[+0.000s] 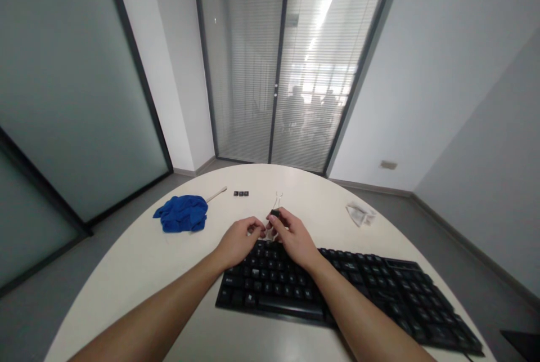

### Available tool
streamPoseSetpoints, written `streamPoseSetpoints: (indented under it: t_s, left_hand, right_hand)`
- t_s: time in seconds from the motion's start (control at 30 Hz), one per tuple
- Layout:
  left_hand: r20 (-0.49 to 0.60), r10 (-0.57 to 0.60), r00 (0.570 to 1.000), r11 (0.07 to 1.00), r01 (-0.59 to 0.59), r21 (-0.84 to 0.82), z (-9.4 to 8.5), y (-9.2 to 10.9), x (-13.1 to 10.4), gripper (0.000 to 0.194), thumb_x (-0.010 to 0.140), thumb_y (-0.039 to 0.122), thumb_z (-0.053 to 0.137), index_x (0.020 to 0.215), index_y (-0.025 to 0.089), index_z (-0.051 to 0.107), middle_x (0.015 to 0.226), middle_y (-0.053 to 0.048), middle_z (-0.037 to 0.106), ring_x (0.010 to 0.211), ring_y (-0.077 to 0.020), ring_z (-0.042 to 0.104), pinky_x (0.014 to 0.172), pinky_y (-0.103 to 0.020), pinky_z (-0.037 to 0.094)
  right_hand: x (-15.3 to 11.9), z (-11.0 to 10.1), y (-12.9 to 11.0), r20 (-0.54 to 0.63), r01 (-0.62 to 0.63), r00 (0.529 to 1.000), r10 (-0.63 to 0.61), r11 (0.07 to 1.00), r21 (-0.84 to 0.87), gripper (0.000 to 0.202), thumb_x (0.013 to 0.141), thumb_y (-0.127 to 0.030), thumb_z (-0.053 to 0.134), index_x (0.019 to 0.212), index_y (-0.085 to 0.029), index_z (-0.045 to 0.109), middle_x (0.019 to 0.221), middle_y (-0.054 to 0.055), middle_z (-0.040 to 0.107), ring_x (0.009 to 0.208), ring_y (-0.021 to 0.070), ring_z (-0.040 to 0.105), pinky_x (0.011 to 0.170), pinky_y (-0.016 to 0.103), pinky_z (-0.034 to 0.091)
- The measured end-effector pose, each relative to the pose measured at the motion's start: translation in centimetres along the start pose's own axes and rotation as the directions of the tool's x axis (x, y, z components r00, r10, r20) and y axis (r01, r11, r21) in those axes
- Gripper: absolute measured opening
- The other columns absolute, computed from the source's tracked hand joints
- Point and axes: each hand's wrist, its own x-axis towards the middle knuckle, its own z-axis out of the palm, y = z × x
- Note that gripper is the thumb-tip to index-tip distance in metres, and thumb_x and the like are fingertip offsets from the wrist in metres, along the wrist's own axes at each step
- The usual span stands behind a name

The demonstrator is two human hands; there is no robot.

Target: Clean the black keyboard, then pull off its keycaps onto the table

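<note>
My right hand [294,233] pinches a small black keycap [275,213] above the back edge of the black keyboard [291,307]. Close by on its left, my left hand [242,238] has its fingers curled near the right fingertips; whatever lies between them is too small to make out. A thin wire tool [278,199] shows just beyond the fingers. Three loose black keycaps [241,193] sit in a row farther back on the white table [194,272]. Both forearms reach over the keyboard's near side.
A crumpled blue cloth [182,214] lies at the left, with a light-handled brush [216,194] sticking out behind it. Some clear plastic packaging [360,214] is at the right. The table's rounded far edge faces a glass partition.
</note>
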Motion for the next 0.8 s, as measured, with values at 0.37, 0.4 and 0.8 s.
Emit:
streamPoseSetpoints:
  t_s: [0.37, 0.4, 0.8]
  left_hand:
    - [-0.005, -0.017, 1.000, 0.997, 0.017, 0.071, 0.04, -0.26, 0.05, 0.023, 0.087, 0.033, 0.050, 0.082, 0.018, 0.067, 0.075, -0.002, 0.070, 0.071, -0.0186, 0.063, 0.067, -0.027, 0.044]
    - [-0.007, -0.023, 1.000, 0.997, 0.023, 0.077, 0.05, -0.26, 0.06, 0.022, 0.086, 0.031, 0.050, 0.081, 0.018, 0.067, 0.074, -0.002, 0.069, 0.071, -0.0185, 0.062, 0.066, -0.027, 0.044]
    - [0.077, 0.048, 0.996, 0.997, -0.052, 0.052, -0.16, -0.34, 0.08, 0.026, 0.086, 0.033, 0.051, 0.082, 0.018, 0.072, 0.082, -0.003, 0.074, 0.077, -0.0203, 0.065, 0.076, -0.028, 0.047]
  right_hand:
    - [-0.37, 0.06, -0.99, 0.124, 0.091, 0.990, -0.073, 0.985, -0.145, 0.024, 0.092, -0.038, 0.052, 0.079, -0.019, 0.058, 0.069, -0.002, 0.055, 0.065, 0.0126, 0.051, 0.061, 0.024, 0.040]
    - [-0.42, 0.13, -0.99, 0.123, 0.086, 0.990, -0.068, 0.986, -0.144, 0.022, 0.090, -0.036, 0.054, 0.077, -0.019, 0.057, 0.067, -0.003, 0.054, 0.063, 0.0121, 0.049, 0.059, 0.024, 0.039]
    - [-0.16, -0.33, -0.61, 0.060, 0.016, 0.998, -0.018, 0.999, 0.037, 0.012, 0.079, -0.029, 0.064, 0.079, -0.017, 0.065, 0.074, 0.001, 0.063, 0.066, 0.0140, 0.053, 0.059, 0.025, 0.043]
